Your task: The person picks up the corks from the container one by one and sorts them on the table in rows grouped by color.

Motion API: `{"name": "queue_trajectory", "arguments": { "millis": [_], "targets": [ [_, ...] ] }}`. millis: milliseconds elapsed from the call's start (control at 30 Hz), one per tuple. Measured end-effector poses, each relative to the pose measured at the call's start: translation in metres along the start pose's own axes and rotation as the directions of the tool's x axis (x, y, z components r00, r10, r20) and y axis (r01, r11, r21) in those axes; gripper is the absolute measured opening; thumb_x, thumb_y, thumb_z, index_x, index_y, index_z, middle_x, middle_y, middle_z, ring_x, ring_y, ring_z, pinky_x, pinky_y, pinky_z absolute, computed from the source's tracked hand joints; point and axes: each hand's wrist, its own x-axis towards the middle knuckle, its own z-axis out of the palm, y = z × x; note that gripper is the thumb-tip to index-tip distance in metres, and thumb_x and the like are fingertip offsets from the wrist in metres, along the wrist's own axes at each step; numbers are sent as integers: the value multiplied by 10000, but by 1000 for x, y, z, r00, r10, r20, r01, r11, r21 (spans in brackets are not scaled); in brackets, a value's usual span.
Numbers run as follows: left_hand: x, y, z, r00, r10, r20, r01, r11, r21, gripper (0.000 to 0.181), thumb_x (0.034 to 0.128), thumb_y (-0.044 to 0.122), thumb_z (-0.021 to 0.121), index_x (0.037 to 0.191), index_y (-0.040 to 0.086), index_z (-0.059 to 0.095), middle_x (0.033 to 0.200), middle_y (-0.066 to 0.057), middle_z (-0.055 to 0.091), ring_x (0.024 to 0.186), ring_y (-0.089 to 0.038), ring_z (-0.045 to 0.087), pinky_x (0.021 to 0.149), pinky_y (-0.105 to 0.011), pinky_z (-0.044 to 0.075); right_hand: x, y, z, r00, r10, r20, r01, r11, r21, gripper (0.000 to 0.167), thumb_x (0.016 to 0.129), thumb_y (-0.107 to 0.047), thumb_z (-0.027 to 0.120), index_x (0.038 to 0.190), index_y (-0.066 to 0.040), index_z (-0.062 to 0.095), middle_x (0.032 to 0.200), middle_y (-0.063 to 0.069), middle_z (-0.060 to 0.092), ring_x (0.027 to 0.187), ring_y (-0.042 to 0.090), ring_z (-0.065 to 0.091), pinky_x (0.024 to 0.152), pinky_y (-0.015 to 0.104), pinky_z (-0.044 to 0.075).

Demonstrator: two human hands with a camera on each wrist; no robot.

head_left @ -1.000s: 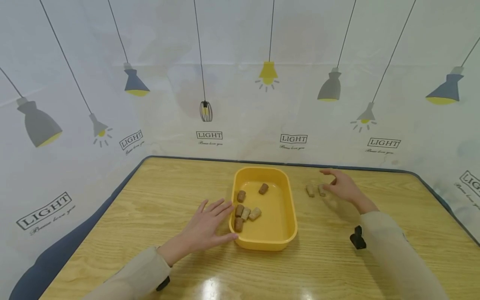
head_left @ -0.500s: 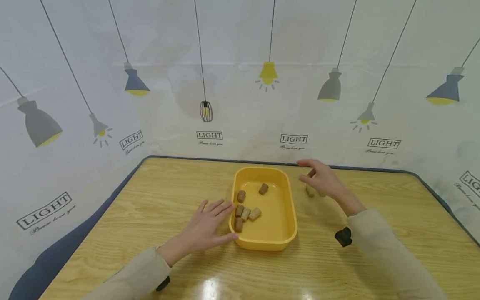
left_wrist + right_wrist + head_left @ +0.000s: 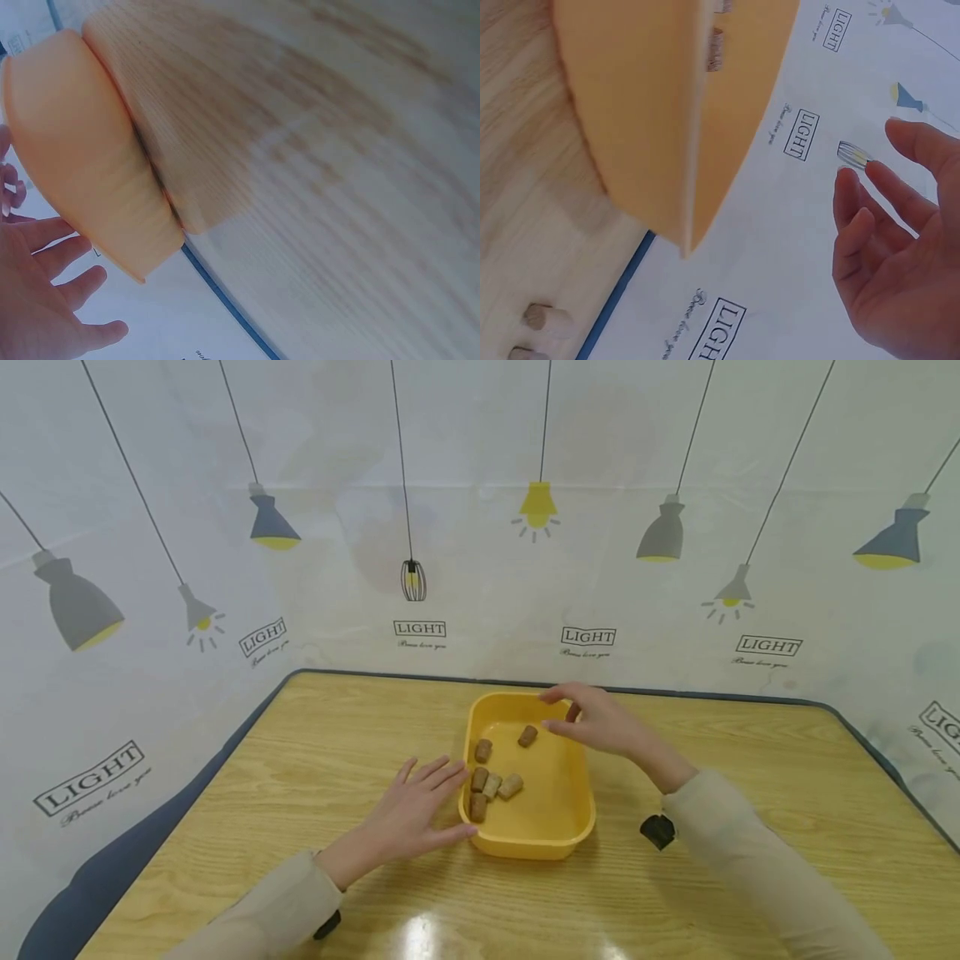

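A yellow bin [image 3: 528, 847] stands on the table, with several brown and light corks [image 3: 510, 787] inside, most along its left side. My left hand [image 3: 405, 817] is spread at the bin's left rim, fingertips at the edge; the left wrist view shows its fingers [image 3: 64, 259] by the bin's outer wall [image 3: 90, 150]. Over the bin's far right corner hovers my right hand [image 3: 615, 727], thumb and index finger apart. In the right wrist view nothing shows between the right hand's [image 3: 907, 247] loosely bent fingers.
Two corks, one of them a light cork [image 3: 551, 321], lie on the table right of the bin; the right arm hides them in the head view. A wall cloth [image 3: 487, 568] printed with lamps rises behind the table [image 3: 322, 735]. A black object [image 3: 657, 831] hangs under the right sleeve.
My right hand has moved left, from beside the two corks outside the bin to over its far right corner. The left hand and the corks in the bin have stayed put.
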Motion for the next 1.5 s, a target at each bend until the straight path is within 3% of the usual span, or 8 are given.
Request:
{"name": "queue_trajectory", "arguments": {
  "millis": [267, 500, 700, 800, 933, 1067, 1333, 1500],
  "targets": [
    [1, -1, 0, 1000, -4, 11, 3, 1000, 4, 772, 812, 651, 376, 1323, 74, 416, 1351, -77, 376, 1256, -265, 269, 971, -544, 152, 29, -16, 5, 992, -3, 125, 3, 1000, -4, 372, 846, -240, 604, 1169, -68, 541, 1055, 90, 578, 773, 159, 555, 656, 294, 461],
    [1, -1, 0, 1000, -6, 20, 6, 1000, 8, 783, 810, 655, 372, 1321, 64, 416, 1353, -79, 373, 1255, -266, 270, 974, -541, 146, 51, -31, 13, 979, 46, 197, -52, 998, 26, 393, 851, -275, 594, 1185, -78, 529, 1069, 104, 580, 869, 206, 563, 754, 341, 453],
    [1, -1, 0, 1000, -1, 17, 1, 1000, 12, 776, 812, 652, 372, 1315, 63, 425, 1347, -83, 382, 1251, -267, 278, 973, -539, 153, 64, -31, 27, 968, 93, 235, -125, 984, 126, 400, 864, -249, 579, 1188, -23, 516, 1059, 115, 568, 791, 186, 580, 675, 296, 478],
    [1, -1, 1, 1000, 0, 14, 0, 1000, 16, 777, 812, 654, 370, 1314, 63, 428, 1346, -81, 384, 1252, -263, 278, 973, -539, 154, 66, -26, 35, 954, 136, 267, -185, 968, 168, 418, 865, -255, 578, 1197, -12, 505, 1056, 115, 559, 806, 242, 579, 649, 295, 479],
    [1, -1, 1, 1000, 2, 10, -2, 1000, 11, 777, 810, 652, 379, 1311, 60, 431, 1345, -81, 385, 1252, -263, 279, 974, -541, 147, 64, -16, 44, 917, 196, 346, -275, 942, 194, 446, 849, -269, 598, 1209, -28, 498, 1041, 99, 560, 841, 297, 568, 633, 324, 476],
    [1, -2, 2, 1000, -1, 10, 1, 1000, 2, 775, 809, 652, 381, 1309, 62, 434, 1345, -81, 385, 1252, -264, 277, 976, -539, 141, 59, -4, 50, 872, 212, 441, -319, 930, 183, 435, 830, -239, 619, 1197, -32, 511, 1013, 74, 575, 803, 234, 568, 619, 335, 479],
    [1, -3, 4, 1000, 11, -18, -11, 1000, -1, 779, 806, 658, 378, 1309, 65, 435, 1342, -80, 389, 1243, -277, 293, 969, -542, 157, 54, 16, 59, 727, 274, 630, -474, 864, 172, 345, 799, -50, 592, 1139, -59, 533, 1074, 60, 541, 875, 173, 537, 700, 351, 473],
    [1, -2, 2, 1000, 8, -17, -9, 1000, -13, 774, 806, 655, 384, 1310, 69, 435, 1344, -78, 388, 1244, -275, 292, 971, -539, 151, 51, 19, 64, 666, 280, 691, -510, 848, 147, 400, 733, 55, 548, 1110, -80, 538, 1103, 54, 520, 889, 156, 494, 704, 328, 451]
  ]
}}
